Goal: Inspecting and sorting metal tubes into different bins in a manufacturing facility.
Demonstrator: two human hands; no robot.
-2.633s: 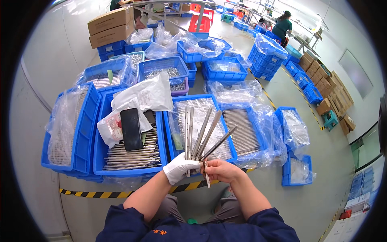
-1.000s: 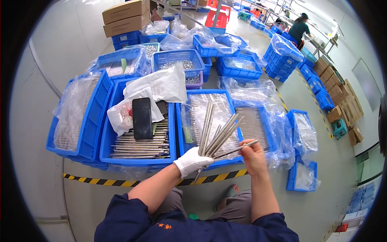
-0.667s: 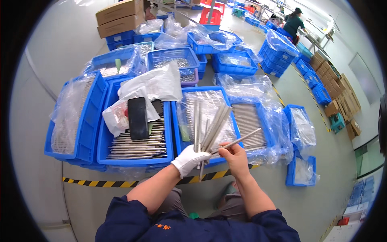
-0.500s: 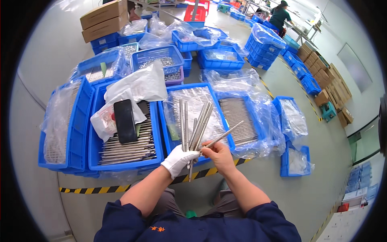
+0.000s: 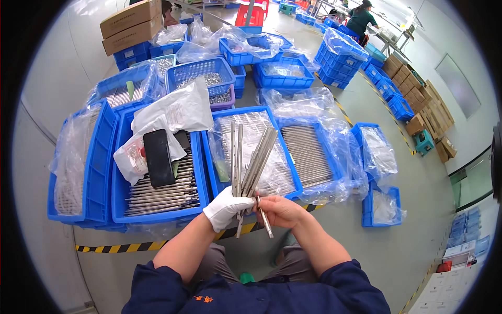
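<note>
A bundle of slim metal rods (image 5: pixel 257 165) stands nearly upright in my left hand (image 5: pixel 226 208), which wears a white glove and is closed around their lower part. The rods fan into two groups at the top. My bare right hand (image 5: pixel 280 211) is closed beside the glove, pinching a single metal rod (image 5: pixel 265 221) that points down toward me. Behind the bundle lies a blue crate (image 5: pixel 297 183) of rods under a plastic sheet. To its left, another blue crate (image 5: pixel 159 215) holds darker-looking rods, with a black phone (image 5: pixel 158 157) and white plastic pouches (image 5: pixel 175 111) on top.
At the right, a crate of rods (image 5: pixel 309 154) is wrapped in clear film, with smaller blue crates (image 5: pixel 381 225) beyond. A basket of small metal parts (image 5: pixel 201 73) sits farther back. Yellow-black tape (image 5: pixel 125 247) crosses the floor. A person (image 5: pixel 362 21) works at the far right.
The single rod in my right hand has swung from pointing up and right to pointing down toward me. The bundle's rods on the right have drawn closer together.
</note>
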